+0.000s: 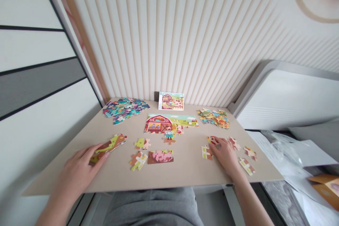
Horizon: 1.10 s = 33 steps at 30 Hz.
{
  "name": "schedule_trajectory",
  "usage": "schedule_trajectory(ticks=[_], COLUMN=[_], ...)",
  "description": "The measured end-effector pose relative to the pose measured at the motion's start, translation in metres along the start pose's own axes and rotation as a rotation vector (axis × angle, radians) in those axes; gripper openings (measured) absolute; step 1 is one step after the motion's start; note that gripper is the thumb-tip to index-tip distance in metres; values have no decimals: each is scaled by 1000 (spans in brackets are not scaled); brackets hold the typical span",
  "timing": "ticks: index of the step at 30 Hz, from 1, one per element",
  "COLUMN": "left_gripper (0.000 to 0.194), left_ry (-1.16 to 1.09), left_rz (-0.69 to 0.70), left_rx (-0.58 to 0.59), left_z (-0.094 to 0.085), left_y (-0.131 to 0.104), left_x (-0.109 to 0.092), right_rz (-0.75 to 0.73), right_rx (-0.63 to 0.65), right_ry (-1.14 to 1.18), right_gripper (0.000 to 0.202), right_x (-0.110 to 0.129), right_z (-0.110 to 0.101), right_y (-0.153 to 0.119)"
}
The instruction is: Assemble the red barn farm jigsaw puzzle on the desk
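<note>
My left hand (84, 164) lies at the table's left side, thumb and fingers around the lower end of a joined green-and-brown puzzle strip (114, 142). On the right, my right hand (224, 150) has its fingertips on a red-and-white puzzle piece (212, 140). A fence piece (206, 152) lies just left of that hand, and a pinkish piece (234, 143) just right of it. Between the hands sit the partly joined barn puzzle (169, 124), a joined pink pig section (160, 156), a green-and-white piece (142, 143) and a brown-and-green piece (138, 160).
A picture card (171, 101) stands at the back of the table (185, 174). Piles of purple-teal pieces (126, 108) and yellow-orange pieces (214, 118) lie at the back left and right. Two loose pieces, one a fence piece (247, 166), are near the right edge.
</note>
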<state>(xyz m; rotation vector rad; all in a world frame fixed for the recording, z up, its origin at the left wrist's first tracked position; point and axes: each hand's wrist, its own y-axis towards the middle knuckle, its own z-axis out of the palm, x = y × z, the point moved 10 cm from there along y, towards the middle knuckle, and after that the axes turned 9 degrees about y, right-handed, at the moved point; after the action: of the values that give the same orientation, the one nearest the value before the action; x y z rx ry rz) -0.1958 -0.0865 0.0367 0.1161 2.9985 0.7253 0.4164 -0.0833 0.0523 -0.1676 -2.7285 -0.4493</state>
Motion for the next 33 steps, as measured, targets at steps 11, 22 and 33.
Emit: schedule_trajectory(ticks=[11,22,33], left_gripper=[49,49,48], left_ry=[15,-13,-48], left_rz=[-10,-30,-18], left_rx=[6,-2,-1], left_z=[-1,-1,-6], left_y=[0,0,0], left_x=[0,1,-4], right_rz=[83,-46,73], right_rx=[67,263,148], right_ry=[141,292,362], right_gripper=[58,51,49], right_x=[-3,4,-11], right_z=[10,15,13], right_y=[19,31,38])
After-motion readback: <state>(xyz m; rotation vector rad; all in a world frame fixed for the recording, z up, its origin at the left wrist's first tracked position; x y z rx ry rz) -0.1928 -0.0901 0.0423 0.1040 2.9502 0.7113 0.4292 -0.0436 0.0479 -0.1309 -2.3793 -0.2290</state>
